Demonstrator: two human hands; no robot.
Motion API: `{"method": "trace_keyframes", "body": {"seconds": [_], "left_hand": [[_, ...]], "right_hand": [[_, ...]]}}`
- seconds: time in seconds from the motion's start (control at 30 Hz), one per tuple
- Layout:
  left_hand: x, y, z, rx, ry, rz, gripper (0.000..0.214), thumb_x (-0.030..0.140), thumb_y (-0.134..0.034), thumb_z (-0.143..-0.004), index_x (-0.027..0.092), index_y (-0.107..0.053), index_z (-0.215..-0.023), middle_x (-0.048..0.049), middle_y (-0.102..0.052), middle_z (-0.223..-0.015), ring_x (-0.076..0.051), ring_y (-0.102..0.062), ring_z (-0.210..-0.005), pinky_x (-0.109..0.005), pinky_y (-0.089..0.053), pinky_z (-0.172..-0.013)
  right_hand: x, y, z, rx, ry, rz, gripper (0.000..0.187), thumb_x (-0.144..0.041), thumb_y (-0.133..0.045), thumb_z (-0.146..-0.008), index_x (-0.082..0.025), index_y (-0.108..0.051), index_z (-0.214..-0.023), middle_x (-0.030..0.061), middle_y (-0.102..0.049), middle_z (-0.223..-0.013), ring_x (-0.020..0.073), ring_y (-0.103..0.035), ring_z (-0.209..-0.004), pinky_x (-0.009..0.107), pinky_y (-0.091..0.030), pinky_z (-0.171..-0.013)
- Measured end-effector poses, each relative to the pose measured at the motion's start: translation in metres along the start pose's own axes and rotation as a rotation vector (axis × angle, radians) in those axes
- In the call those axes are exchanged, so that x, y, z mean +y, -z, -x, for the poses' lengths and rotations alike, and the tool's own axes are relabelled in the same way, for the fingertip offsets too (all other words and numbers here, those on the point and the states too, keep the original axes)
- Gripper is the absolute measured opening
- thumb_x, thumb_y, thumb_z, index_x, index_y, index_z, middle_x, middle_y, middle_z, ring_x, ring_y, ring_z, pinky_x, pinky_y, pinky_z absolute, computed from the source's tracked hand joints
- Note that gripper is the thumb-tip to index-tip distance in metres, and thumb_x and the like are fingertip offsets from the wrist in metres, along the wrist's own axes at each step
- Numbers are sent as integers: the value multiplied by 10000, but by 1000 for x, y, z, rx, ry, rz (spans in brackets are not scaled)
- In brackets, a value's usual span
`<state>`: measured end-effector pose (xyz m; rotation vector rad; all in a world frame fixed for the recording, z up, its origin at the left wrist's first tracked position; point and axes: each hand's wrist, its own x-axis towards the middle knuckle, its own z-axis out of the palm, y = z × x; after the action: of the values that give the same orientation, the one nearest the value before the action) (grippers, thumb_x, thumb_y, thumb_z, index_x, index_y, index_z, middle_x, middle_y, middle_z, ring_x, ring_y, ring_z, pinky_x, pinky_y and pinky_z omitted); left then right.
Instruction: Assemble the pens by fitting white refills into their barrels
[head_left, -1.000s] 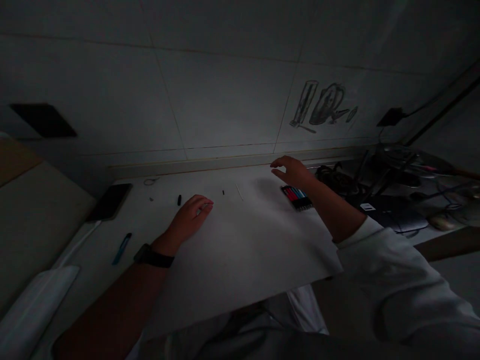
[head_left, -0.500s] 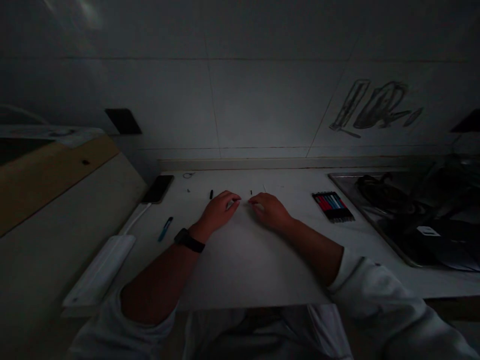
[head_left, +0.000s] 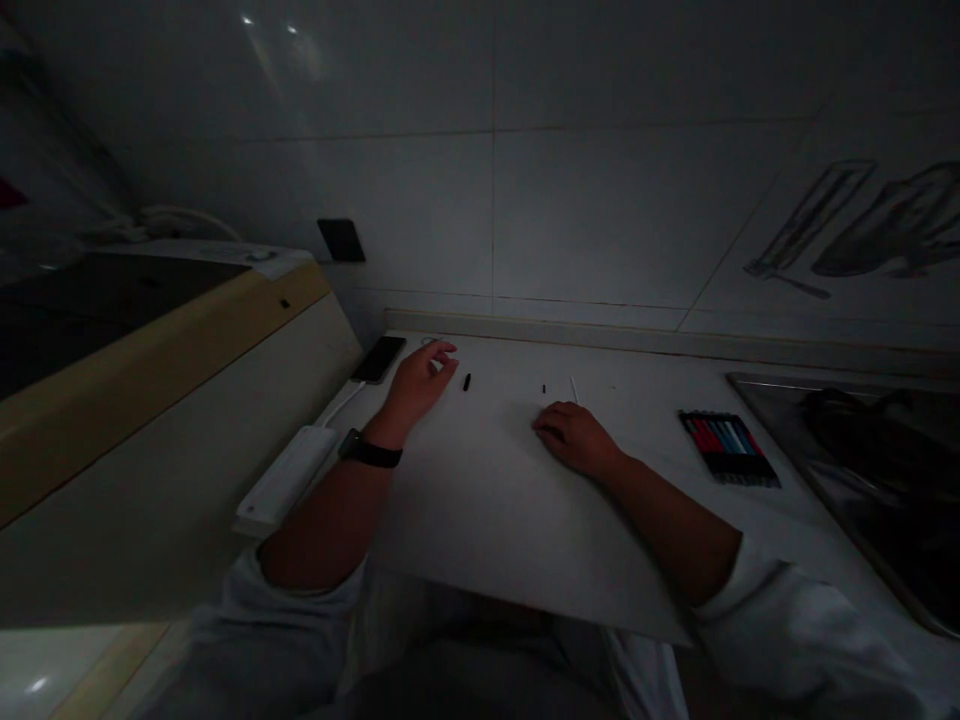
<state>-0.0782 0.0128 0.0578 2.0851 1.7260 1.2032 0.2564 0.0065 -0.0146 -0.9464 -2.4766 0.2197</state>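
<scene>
The scene is very dark. My left hand (head_left: pixel 417 383), a black watch on its wrist, hovers over the far left part of a large white sheet (head_left: pixel 495 500), fingers curled with the tips apart; nothing shows in it. A small black cap (head_left: pixel 466 381) lies just right of those fingers. My right hand (head_left: pixel 574 437) rests palm down on the middle of the sheet, fingers loosely bent. A tiny dark bit (head_left: pixel 544 387) and a thin white stick (head_left: pixel 574 389) lie just beyond it.
A pack of coloured pens (head_left: pixel 729 447) lies to the right. A dark phone (head_left: pixel 379 358) sits at the far left corner, with a white power strip (head_left: pixel 285 480) along the left edge. A sink with dark items (head_left: pixel 862 450) is at the right. Tiled wall behind.
My left hand moved up and away to the left, toward the phone. My right hand stayed flat on the sheet. The camera swung left; the blue pen is out of sight.
</scene>
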Motion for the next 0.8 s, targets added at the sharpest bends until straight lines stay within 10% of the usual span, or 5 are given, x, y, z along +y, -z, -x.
{"method": "trace_keyframes", "body": {"seconds": [0.17,0.33,0.57,0.8], "left_hand": [[-49,64,45,-213,148,-445,219,370,-596,-953,203,-717,-1030,-80,-740,-1023,-233,-660,-900,-325,-471,-799],[-69,84,97,-429,298,-639,228,419,-625,-901,198,-680,-911,-109,-730,-957,-267,-666,-868,-337,-424,-708],[-32,71,78,-406,168,-556,133,314,-603,-896,210,-673,-939,-74,-733,-973,-236,-666,-879,-320,-445,-736],[44,9,35,-359,-230,-291,103,259,-641,-931,237,-686,-1022,-42,-723,-932,-218,-662,-840,-335,-489,-762]], "right_hand": [[-1,0,0,-18,2,-2,209,-252,-577,-996,-221,-767,-1078,104,-745,-1097,246,-673,-1030,421,-521,-966],[0,-1,-1,-22,-9,-5,192,-257,-592,-995,-221,-771,-1057,93,-751,-1102,245,-673,-1040,419,-514,-986],[-1,-2,-1,-22,-38,-31,218,-279,-573,-1013,-217,-755,-1116,98,-753,-1145,254,-672,-1085,429,-506,-1011],[-11,3,2,80,-115,-133,362,-355,-613,-995,-230,-642,-1334,113,-737,-1200,281,-669,-1111,467,-513,-1000]]}}
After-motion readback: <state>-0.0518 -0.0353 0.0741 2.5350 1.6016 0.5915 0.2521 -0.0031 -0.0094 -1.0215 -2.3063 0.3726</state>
